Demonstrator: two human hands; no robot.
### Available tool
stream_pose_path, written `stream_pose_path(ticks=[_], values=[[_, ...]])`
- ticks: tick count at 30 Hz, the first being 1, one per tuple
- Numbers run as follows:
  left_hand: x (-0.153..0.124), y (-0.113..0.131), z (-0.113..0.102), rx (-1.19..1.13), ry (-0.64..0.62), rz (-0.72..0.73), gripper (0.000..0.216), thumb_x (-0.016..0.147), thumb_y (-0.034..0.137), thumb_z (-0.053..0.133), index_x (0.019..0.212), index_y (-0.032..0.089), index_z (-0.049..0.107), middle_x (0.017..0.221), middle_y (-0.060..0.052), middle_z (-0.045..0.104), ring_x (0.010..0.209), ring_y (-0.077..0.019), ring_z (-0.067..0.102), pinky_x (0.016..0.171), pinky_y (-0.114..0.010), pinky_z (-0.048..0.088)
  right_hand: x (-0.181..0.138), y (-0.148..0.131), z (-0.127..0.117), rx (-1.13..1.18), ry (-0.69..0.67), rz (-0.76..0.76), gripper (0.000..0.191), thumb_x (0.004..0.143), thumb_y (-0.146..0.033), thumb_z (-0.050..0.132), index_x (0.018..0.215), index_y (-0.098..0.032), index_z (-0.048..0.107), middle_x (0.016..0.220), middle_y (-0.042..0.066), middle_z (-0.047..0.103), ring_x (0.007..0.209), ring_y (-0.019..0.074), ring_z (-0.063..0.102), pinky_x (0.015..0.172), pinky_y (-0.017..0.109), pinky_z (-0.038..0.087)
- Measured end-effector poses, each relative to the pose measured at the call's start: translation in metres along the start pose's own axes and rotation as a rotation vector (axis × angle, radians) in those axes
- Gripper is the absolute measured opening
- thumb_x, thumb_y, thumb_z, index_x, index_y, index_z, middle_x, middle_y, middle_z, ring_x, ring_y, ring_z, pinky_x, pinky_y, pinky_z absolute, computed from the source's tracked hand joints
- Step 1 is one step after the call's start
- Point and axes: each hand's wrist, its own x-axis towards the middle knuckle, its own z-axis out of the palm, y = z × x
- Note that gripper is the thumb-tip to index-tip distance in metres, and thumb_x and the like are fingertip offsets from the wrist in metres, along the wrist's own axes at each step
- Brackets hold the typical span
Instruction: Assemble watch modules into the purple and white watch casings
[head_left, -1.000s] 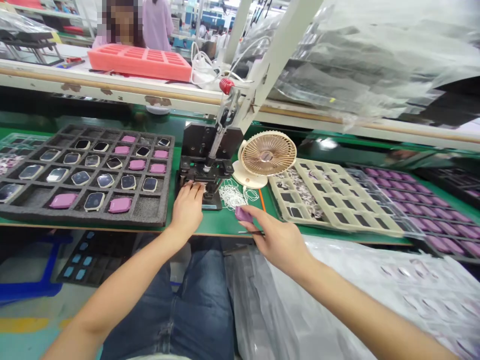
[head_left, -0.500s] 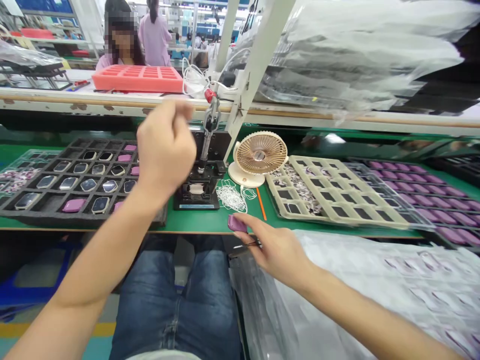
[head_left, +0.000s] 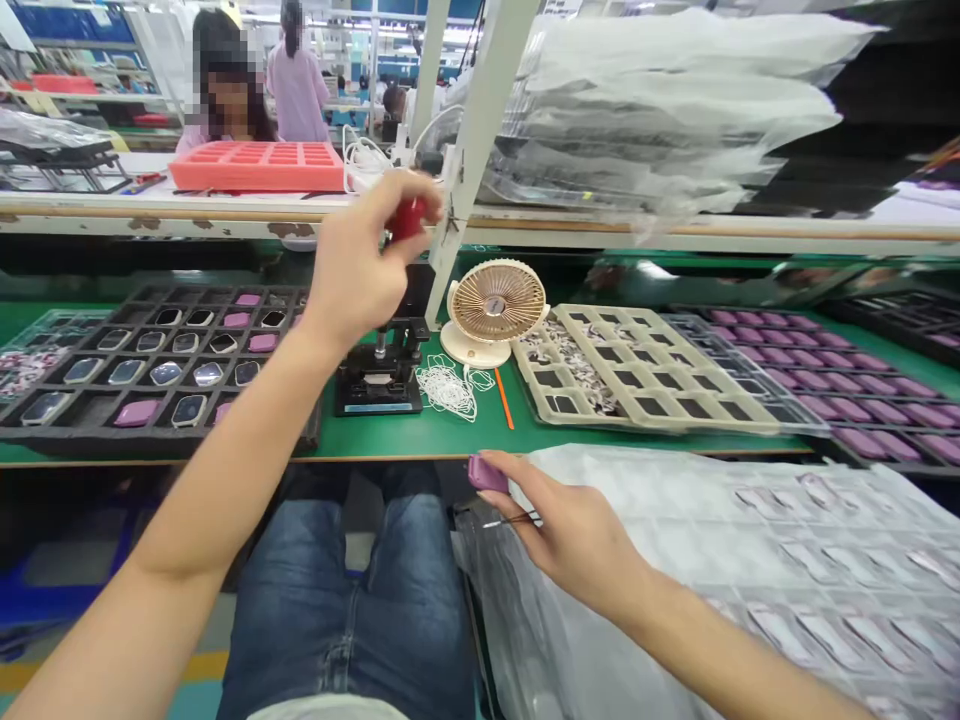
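Two-handed, working with the hands well apart. Gripping a red knob [head_left: 409, 218] in the left hand [head_left: 356, 275], wrapping fingers around it above the press [head_left: 356, 378], probably for a firm hold on a lever hidden behind the hand. Pinching a purple case [head_left: 487, 474] between thumb and fingertips of the right hand [head_left: 581, 520], just in front of the bench [head_left: 397, 440], presumably for a light hold. Tucking tweezers [head_left: 513, 519] into the same hand below the case, likely for sparing a reach to the bench. Sitting facing the press, perhaps for equal reach either side. Using the dark tray [head_left: 157, 440] at left for separating watches [head_left: 166, 373] cell by cell, among matching cases [head_left: 136, 413]. Having the fan [head_left: 495, 302] standing just right of the press, seemingly for cooling, near bunched cord [head_left: 450, 390] and an orange stick [head_left: 505, 400]. Farther right, using beige trays [head_left: 679, 425] for loose scraps [head_left: 592, 375] and small parts, too small to tell. Beyond them, storing more cases [head_left: 859, 441] in rows. Resting a wrapped stack [head_left: 660, 110] on the shelf [head_left: 570, 228], apparently for saving bench space.
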Motion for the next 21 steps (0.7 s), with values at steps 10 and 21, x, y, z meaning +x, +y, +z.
stream_pose_path(ticks=[10, 21], values=[[-0.120, -0.008, 0.032, 0.144, 0.201, -0.085, 0.041, 0.103, 0.026, 0.060, 0.144, 0.027, 0.060, 0.163, -0.012, 0.049, 0.154, -0.0306, 0.042, 0.126, -0.051, 0.036, 0.001, -0.002, 0.005, 0.004, 0.059, 0.023, 0.038, 0.108, -0.034, 0.061, 0.143, -0.024, 0.051, 0.123, 0.006, 0.079, 0.081, 0.0203, 0.081, 0.066, 0.031, 0.062], [-0.225, 0.059, 0.063, -0.882, -0.315, -1.338, 0.045, 0.072, 0.039, 0.096, 0.107, 0.016, 0.081, 0.104, -0.013, 0.081, 0.099, -0.0262, 0.073, 0.087, -0.032, 0.058, 0.011, -0.010, 0.001, 0.131, -0.140, -0.169, 0.037, 0.107, -0.037, 0.063, 0.140, -0.023, 0.058, 0.139, 0.008, 0.072, 0.107, 0.0152, 0.078, 0.080, 0.022, 0.062]])
